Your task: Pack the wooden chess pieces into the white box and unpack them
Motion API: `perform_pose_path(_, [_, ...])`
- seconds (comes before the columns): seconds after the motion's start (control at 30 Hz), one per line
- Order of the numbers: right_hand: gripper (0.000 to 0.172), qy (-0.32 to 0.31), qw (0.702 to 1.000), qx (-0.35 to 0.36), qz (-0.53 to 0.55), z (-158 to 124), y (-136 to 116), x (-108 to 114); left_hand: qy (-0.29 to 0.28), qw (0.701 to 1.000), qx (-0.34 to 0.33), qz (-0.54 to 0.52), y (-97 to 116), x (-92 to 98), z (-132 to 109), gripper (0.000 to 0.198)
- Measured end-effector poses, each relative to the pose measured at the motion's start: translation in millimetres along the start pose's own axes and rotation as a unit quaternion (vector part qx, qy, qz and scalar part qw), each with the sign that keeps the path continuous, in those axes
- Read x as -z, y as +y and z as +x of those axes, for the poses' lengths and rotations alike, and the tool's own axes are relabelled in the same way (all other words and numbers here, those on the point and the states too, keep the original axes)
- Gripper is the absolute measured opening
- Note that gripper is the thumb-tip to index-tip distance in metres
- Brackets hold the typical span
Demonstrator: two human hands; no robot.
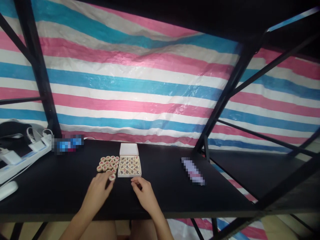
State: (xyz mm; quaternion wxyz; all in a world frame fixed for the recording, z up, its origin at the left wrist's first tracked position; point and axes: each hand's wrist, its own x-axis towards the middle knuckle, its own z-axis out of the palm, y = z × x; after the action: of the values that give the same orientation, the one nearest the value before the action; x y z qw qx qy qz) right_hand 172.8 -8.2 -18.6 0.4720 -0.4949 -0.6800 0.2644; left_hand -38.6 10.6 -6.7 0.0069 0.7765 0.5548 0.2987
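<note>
My left hand (99,188) is closed, with a Chinese chess piece (112,177) between thumb and fingers. The piece is a round, pale disc with a red mark, just below a cluster of similar red-lettered pieces (107,163) lying on the black table. Beside them stands an open white box (129,175), its lid (129,149) tipped back. Inside lie rows of discs (127,167), mostly dark-lettered; one at the back right corner looks red. Near the box's front edge, my right hand (143,192) has its fingers curled against the thumb, and no object shows in them.
A blurred-out phone-like object (193,171) lies on the right of the black table (162,196). At left are a white power strip (30,154) with plugs, a white rounded device (8,190) and another blurred item (68,144). Dark metal posts (213,120) frame the table.
</note>
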Motion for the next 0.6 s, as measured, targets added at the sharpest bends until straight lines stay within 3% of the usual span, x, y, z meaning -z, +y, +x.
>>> perform_pose_path(0.07, [0.016, -0.006, 1.0, 0.0, 0.011, 0.5, -3.8, 1.2, -0.036, 0.994, -0.05, -0.088, 15.6, -8.1, 1.8, 0.026])
perform_pose_path(0.23, [0.02, -0.038, 0.998, 0.005, 0.051, 1.0, -14.5, 5.0, -0.067, 0.965, -0.081, -0.239, 45.0, -21.6, 5.7, 0.033])
perform_pose_path(0.6, [0.02, -0.029, 0.999, 0.001, 0.035, 1.0, -7.9, 3.3, -0.079, 0.914, 0.017, -0.399, 37.1, -31.8, 6.8, 0.025])
